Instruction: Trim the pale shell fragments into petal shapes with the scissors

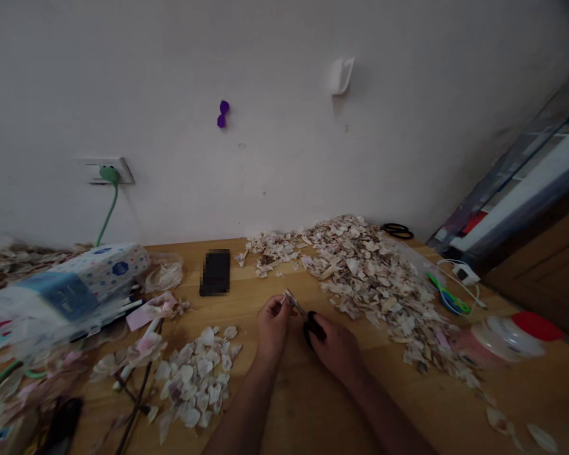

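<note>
In the middle of the wooden table, my right hand is closed round the black handles of a pair of scissors. Their metal blades point up and left to the fingertips of my left hand. That hand is pinched on a small pale petal, which the blades meet; its outline is too small to make out fully. Left of my left forearm lies a pile of whitish petals. A larger heap of dry, brownish-pink petal pieces spreads beyond my right hand.
A blurred black, phone-like object lies behind my hands. At left are a tissue pack and a flower branch. To the right are a red-lidded jar, a white charger and black scissor handles near the wall.
</note>
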{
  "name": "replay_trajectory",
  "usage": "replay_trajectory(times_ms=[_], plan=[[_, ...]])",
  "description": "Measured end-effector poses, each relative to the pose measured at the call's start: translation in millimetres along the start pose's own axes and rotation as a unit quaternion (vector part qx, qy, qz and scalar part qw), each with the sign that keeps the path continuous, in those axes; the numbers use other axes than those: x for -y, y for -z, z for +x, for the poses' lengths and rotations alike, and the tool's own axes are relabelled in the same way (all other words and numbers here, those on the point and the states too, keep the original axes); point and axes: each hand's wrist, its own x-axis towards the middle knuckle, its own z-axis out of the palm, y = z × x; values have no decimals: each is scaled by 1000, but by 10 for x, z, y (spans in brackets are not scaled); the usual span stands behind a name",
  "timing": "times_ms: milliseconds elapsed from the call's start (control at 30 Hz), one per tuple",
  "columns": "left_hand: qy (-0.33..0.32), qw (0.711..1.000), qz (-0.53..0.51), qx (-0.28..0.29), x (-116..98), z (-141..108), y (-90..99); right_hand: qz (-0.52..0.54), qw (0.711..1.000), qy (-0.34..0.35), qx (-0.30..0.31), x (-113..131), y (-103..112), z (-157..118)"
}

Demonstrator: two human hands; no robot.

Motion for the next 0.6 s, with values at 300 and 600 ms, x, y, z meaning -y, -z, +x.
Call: replay_trajectory(times_ms=[300,600], plan=[[-4,999,36,-8,-104,-18,-21,-13,1000,-8,4,-25,-23,12],[0,998,51,25,-113,-20,-11,-10,1000,-10,5,-12,-1,2]])
